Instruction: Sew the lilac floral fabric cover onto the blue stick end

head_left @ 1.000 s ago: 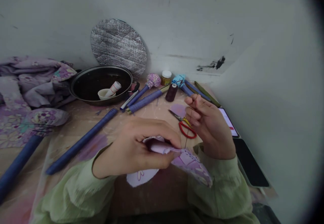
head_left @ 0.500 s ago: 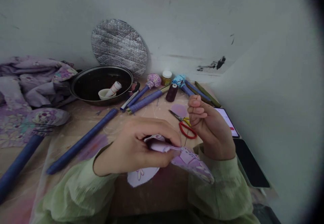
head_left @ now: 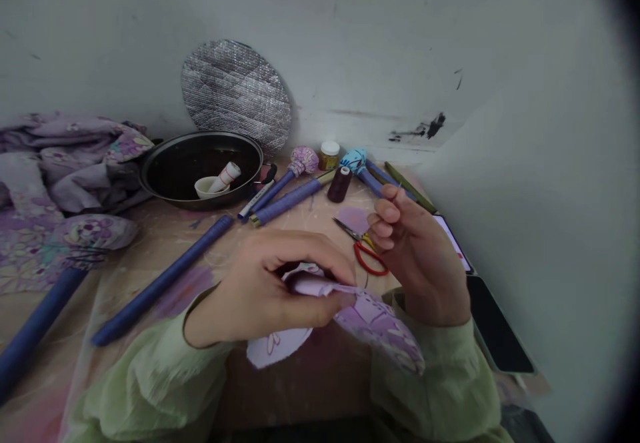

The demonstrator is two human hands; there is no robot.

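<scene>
My left hand [head_left: 280, 286] pinches a folded piece of purple flowered cloth [head_left: 383, 329] between thumb and fingers. The cloth's right part sticks out past the fingertips, and a pale flap hangs below the palm. Raised at the right, my right hand [head_left: 420, 249] is closed in a pinch on a thin sewing needle [head_left: 400, 188], of which only a sliver shows at the fingertips. A dark thread [head_left: 367, 281] shows just above the cloth. Scissors [head_left: 370, 259] with red handles lie behind, partly covered by my right hand.
A dark thread spool [head_left: 339, 185] and a lidded jar [head_left: 329, 156] stand at the back. Blue-wrapped sticks [head_left: 165, 279] lie on the table. A black pan [head_left: 155, 186] holds a white cup. Purple cloth [head_left: 35, 183] is heaped left; a phone [head_left: 500, 326] lies right.
My right hand has moved slightly right and turned, its fingers tilting away from the cloth. The cloth in my left hand has shifted a little downward.
</scene>
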